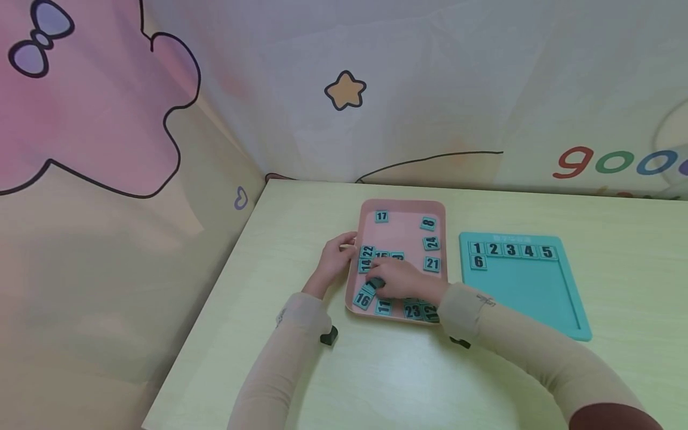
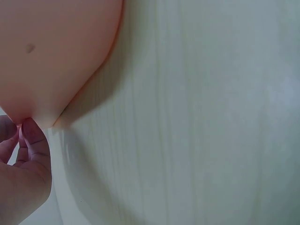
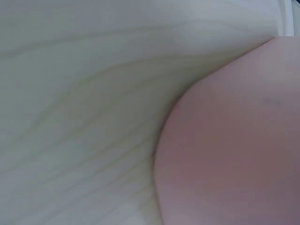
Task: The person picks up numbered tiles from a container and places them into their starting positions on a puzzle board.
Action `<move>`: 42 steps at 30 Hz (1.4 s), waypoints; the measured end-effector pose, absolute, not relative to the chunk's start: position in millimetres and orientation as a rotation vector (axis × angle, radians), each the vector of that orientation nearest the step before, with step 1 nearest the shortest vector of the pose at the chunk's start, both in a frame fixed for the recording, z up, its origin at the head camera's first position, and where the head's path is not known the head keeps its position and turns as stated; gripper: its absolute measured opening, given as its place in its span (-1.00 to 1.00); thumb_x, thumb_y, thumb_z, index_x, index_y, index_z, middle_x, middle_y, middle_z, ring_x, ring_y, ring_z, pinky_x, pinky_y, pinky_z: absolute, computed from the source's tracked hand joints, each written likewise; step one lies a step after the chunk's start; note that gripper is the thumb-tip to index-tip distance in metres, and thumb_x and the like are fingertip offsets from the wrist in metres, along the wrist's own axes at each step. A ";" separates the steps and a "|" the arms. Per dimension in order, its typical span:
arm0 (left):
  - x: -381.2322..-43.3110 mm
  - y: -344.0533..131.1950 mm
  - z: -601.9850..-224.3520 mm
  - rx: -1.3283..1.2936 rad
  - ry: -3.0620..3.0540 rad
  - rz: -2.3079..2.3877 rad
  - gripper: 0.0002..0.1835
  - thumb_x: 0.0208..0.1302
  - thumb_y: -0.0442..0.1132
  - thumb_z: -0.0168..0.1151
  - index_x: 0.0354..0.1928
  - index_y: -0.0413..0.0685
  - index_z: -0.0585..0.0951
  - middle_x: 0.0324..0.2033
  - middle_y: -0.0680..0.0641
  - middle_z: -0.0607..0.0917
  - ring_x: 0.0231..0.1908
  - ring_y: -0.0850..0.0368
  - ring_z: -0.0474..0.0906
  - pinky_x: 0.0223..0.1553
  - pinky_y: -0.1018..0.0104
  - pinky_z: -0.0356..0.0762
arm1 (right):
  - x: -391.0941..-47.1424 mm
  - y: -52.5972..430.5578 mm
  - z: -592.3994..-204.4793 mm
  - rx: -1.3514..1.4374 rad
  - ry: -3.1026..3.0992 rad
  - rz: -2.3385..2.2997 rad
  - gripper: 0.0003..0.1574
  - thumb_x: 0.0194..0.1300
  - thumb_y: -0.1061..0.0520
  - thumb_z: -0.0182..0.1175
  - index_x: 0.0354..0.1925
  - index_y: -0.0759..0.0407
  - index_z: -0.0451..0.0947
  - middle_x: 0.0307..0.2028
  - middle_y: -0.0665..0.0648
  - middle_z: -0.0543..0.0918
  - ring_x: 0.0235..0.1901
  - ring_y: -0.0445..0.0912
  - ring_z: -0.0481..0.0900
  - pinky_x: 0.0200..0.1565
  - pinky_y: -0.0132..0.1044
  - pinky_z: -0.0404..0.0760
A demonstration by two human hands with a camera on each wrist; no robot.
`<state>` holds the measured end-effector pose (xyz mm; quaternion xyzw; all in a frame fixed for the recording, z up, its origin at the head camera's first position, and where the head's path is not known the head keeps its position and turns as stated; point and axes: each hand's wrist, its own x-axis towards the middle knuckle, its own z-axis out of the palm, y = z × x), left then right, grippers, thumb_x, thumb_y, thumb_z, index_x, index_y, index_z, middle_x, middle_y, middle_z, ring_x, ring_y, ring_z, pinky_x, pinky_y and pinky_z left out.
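Note:
My left hand [image 1: 335, 255] is at the left side of a pink tray [image 1: 400, 206], and in the left wrist view its thumb and fingers [image 2: 35, 136] pinch the tray's edge. Part of the tray's outer surface, with a small nub, shows there above the wood. Over the tray's lower left, my right hand [image 1: 400, 279] pinches a dark teal number tile [image 1: 378, 283] whose face is mostly hidden. Just below that tile lies the 16 tile [image 1: 364, 299]. Several more tiles lie in the tray, among them 17 [image 1: 381, 216], 21 [image 1: 432, 264] and 23 [image 1: 412, 310]; the hand covers some.
Right of the tray lies a teal board [image 1: 521, 298] with tiles 1 to 5 in its top row and the 6 tile [image 1: 478, 261] below the 1. The right forearm crosses its lower left corner. A printed backdrop [image 1: 430, 89] rises behind the table.

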<state>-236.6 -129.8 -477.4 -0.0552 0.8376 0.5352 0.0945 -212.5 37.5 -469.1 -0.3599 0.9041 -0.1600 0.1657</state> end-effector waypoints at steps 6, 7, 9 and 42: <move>-236.5 -129.5 -477.8 -0.154 2.488 1.596 -0.56 0.19 -0.33 -0.04 0.16 -0.06 0.39 -0.02 -0.12 0.48 -0.17 0.08 0.48 -0.15 0.33 0.50 | -211.0 37.1 -468.4 -0.952 2.571 -0.468 -0.50 0.02 0.00 0.23 0.00 -0.02 0.51 -0.11 -0.05 0.53 -0.23 -0.20 0.39 -0.03 -0.28 0.43; -236.5 -129.5 -478.1 -0.150 2.491 1.596 -0.56 0.19 -0.33 -0.04 0.15 -0.06 0.39 -0.02 -0.12 0.48 -0.17 0.08 0.48 -0.15 0.33 0.50 | -210.6 36.7 -468.1 -0.948 2.568 -0.472 -0.49 0.02 0.00 0.24 0.01 -0.01 0.50 -0.14 -0.05 0.53 -0.25 -0.21 0.39 -0.08 -0.30 0.44; -236.7 -129.6 -478.7 -0.140 2.497 1.596 -0.56 0.18 -0.33 -0.04 0.15 -0.07 0.39 -0.03 -0.12 0.48 -0.17 0.07 0.49 -0.15 0.33 0.50 | -209.6 35.6 -467.6 -0.946 2.562 -0.484 -0.46 0.01 0.01 0.25 0.03 0.01 0.49 -0.24 -0.06 0.54 -0.31 -0.21 0.39 -0.19 -0.35 0.43; -237.5 -129.7 -479.5 -0.195 2.481 1.574 -0.56 0.21 -0.28 -0.04 0.17 0.03 0.39 0.00 -0.07 0.47 -0.14 0.09 0.45 -0.09 0.30 0.48 | -206.6 47.1 -456.8 -0.953 2.560 -0.530 -0.84 0.01 -0.05 0.24 -0.37 -0.10 0.53 -0.55 -0.11 0.46 -0.46 -0.24 0.40 -0.37 -0.42 0.35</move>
